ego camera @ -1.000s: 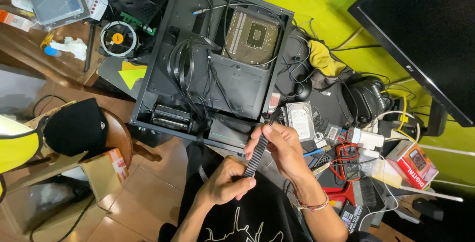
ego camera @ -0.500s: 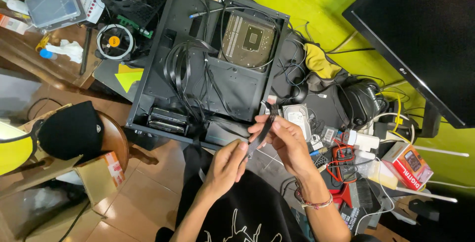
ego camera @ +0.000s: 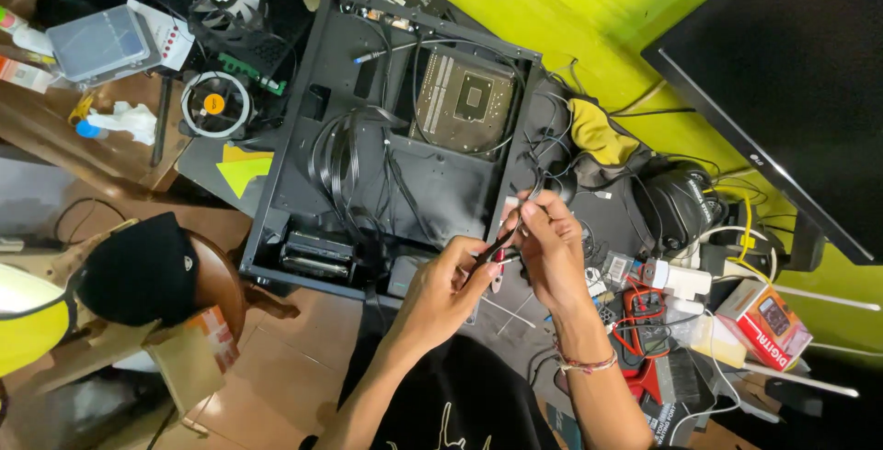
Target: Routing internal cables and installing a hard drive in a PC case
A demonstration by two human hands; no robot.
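The left hand (ego camera: 441,289) and the right hand (ego camera: 550,243) are meeting over the near edge of the open black computer case (ego camera: 303,174), both pinching a thin dark tool (ego camera: 497,248), likely a small screwdriver, though its tip is too small to make out. The left hand's fingers are closing around the lower end of the tool, where a bit of red is showing, and the right hand's fingertips are gripping the upper end beside a loose black cable (ego camera: 538,183). Exactly what the fingers are doing to the tool is hidden by the right hand itself.

Inside the case a circuit board (ego camera: 464,105) is lying near the far right corner, with a flat bundle of black cables (ego camera: 345,160) looping beside it. A cooling fan (ego camera: 214,103) is sitting off the case's left side, next to a yellow folded paper (ego camera: 241,167). A red meter (ego camera: 644,307) is lying among tangled wires to the right of the hands, and a black monitor (ego camera: 791,73) is being cut off by the right edge. A black cap (ego camera: 138,271) is resting on a stool at the lower left.
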